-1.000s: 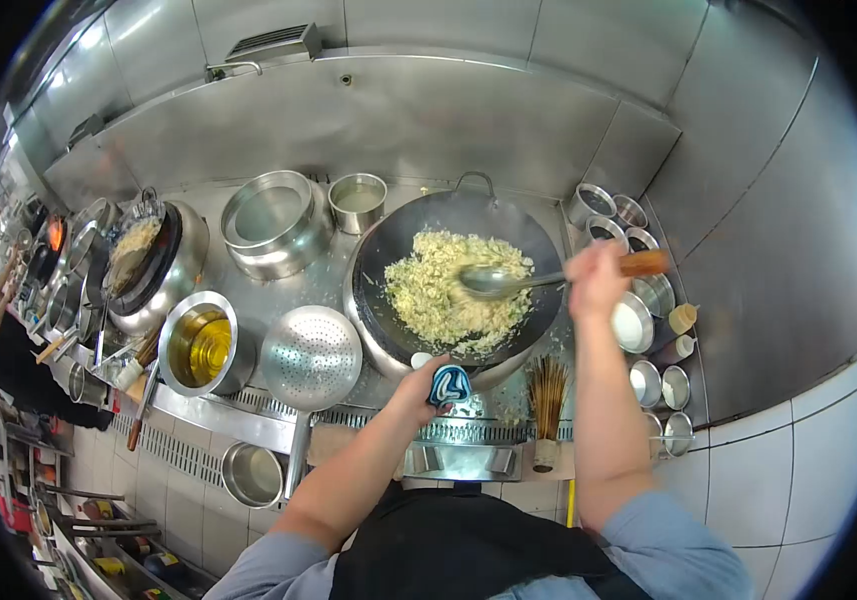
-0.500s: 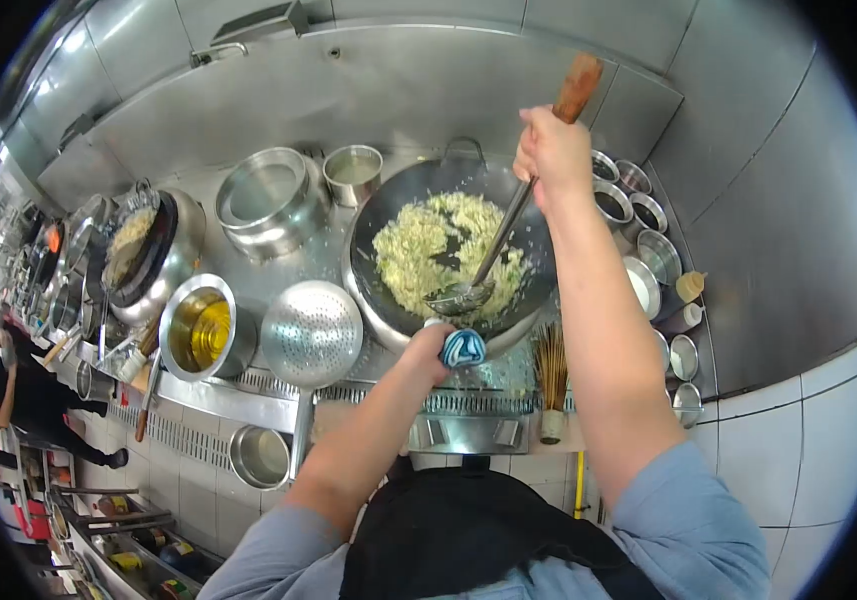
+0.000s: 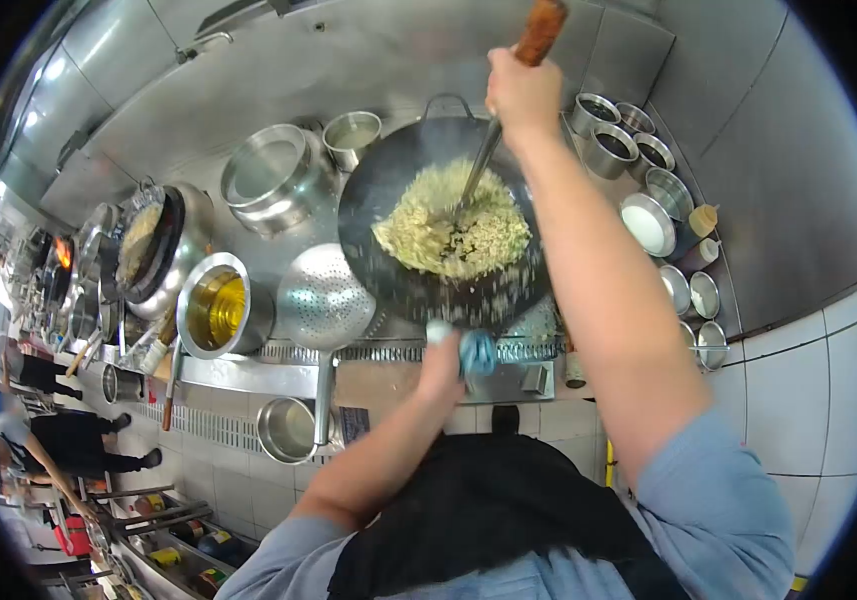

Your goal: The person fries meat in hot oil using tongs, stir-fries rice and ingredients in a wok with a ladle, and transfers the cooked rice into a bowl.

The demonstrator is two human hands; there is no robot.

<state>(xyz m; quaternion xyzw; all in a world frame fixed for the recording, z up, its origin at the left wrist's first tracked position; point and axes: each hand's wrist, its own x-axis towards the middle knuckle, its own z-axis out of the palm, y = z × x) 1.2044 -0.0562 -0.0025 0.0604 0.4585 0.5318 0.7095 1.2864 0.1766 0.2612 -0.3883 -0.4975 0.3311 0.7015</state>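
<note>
Steel wall (image 3: 389, 70) behind; dark round wok (image 3: 389, 285), crumbly yellow-green food (image 3: 494, 238)

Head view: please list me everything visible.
Wok: one, dark, centre
Food: one heap, yellowish, in wok
Ladle: one, silver, brown handle, right hand
Strainer: one, silver, left of wok
Oil pot: one, silver, left
Round pots: two, silver, upper left
Other wok: one, dark, left
Containers: several, silver, right
Bottles: two, pale, right
People: several, dark clothes, far left
Cloth: one, blue, left hand
Apron: one, black, bottom
Left hand: one, on cloth
Right hand: one, on ladle
</note>
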